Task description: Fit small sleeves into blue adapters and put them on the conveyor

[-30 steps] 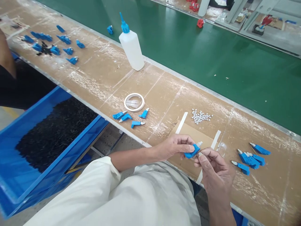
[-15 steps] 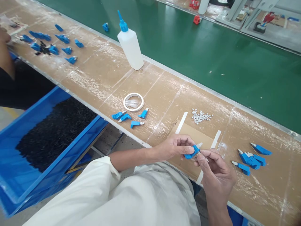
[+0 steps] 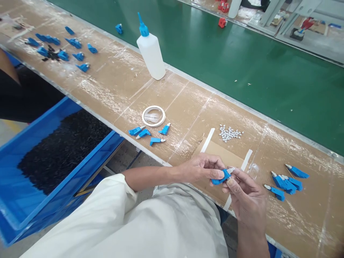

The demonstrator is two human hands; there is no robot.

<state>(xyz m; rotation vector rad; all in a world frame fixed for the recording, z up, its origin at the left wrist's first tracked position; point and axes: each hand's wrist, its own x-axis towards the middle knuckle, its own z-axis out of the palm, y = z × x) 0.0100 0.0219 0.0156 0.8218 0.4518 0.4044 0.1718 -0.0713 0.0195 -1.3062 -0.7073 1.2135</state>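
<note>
A small blue plastic part (image 3: 220,178) with a pale tip sits between the thumb and fingers of my left hand (image 3: 205,169). My right hand (image 3: 245,190) is closed in a pinch at the tip end of that part; whatever lies between its thumb and fingertips is hidden. Beneath both hands is a cardboard sheet (image 3: 228,152) fixed with white tape strips. Beyond it lies a pile of tiny grey-white pieces (image 3: 229,133). Several similar blue parts (image 3: 288,183) rest to the right of my right hand, and another group (image 3: 150,140) lies left of the cardboard.
A tape roll (image 3: 153,116) lies left of centre, and a white squeeze bottle (image 3: 152,55) with a blue nozzle stands behind it. The green conveyor belt (image 3: 204,53) runs along the back. A blue bin (image 3: 34,132) holds black pieces. Another person's arm (image 3: 8,66) shows at far left.
My right fingers have shifted from the near side of the blue part to its pale tip. The part has tilted slightly. On the belt, the blue and red pieces have moved left.
</note>
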